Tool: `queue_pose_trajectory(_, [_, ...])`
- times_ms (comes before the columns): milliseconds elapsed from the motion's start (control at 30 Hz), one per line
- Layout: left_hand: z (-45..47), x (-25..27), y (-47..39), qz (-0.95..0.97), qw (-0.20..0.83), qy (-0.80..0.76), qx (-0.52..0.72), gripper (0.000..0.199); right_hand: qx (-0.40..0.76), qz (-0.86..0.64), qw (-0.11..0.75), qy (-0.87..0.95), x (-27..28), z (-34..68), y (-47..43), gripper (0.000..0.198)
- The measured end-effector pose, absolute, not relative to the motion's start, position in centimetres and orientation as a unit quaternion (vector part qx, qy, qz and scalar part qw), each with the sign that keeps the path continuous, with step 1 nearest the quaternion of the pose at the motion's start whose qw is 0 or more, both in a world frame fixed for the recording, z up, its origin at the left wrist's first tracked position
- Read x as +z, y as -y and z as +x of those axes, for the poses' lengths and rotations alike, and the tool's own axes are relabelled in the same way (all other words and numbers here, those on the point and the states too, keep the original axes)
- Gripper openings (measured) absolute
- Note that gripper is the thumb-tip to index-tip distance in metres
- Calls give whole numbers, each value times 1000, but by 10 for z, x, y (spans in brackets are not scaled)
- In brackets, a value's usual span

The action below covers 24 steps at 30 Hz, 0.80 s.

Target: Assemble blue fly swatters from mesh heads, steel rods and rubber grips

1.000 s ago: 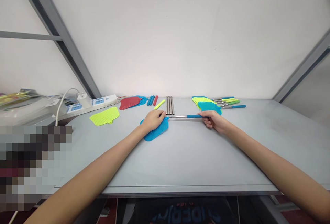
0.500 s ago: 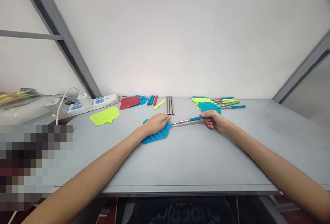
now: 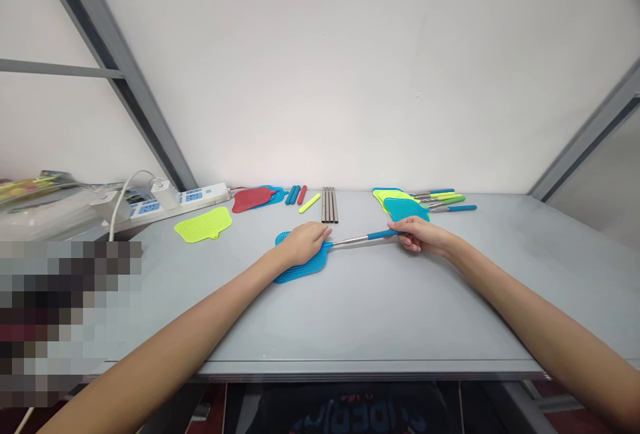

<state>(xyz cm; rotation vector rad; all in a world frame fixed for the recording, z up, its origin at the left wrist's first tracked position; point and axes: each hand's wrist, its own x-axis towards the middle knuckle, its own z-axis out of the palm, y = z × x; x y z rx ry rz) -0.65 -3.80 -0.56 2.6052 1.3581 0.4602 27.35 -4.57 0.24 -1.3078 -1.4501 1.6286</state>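
A blue fly swatter (image 3: 311, 266) lies across the middle of the table, its paddle to the left and its metal rod and blue grip to the right. My left hand (image 3: 305, 242) is closed over the paddle near its neck and covers part of it. The blue grip's far end is pinched in my right hand (image 3: 419, 234), thumb and fingers together. Just behind the right hand is a pile of fly swatters (image 3: 406, 207) with blue and yellow-green paddles, their handles pointing right.
Along the back lie several metal tubes (image 3: 330, 205), a yellow grip (image 3: 310, 203), a red grip (image 3: 302, 195) and blue grips (image 3: 293, 194). Loose paddles lie left: red (image 3: 251, 199) and yellow-green (image 3: 203, 224). A power strip (image 3: 200, 199) with plugs and a white cable stands at the left edge.
Almost nothing differs. Both hands and the blue swatter sit very slightly lower in the picture, and the right hand has shifted a touch along the grip's end.
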Motion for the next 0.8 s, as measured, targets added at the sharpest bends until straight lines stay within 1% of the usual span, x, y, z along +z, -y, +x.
queue_pose_trajectory(167, [-4,1,44,872,59,-460,156,37,629,-500,267,532,7,274,48,39])
queue_pose_trajectory(467, [4,8,52,875,17,-461,146,36,636,-500,264,526,6,272,50,37])
queue_pose_trajectory(567, [5,9,54,877,21,-456,152,36,608,-497,264,560,9,272,52,38])
queue_pose_trajectory(667, [5,7,53,876,37,-454,160,36,560,-500,247,612,12,274,53,40])
queue_pose_trajectory(800, [4,4,48,869,68,-455,181,34,549,-494,209,641,17,278,51,31])
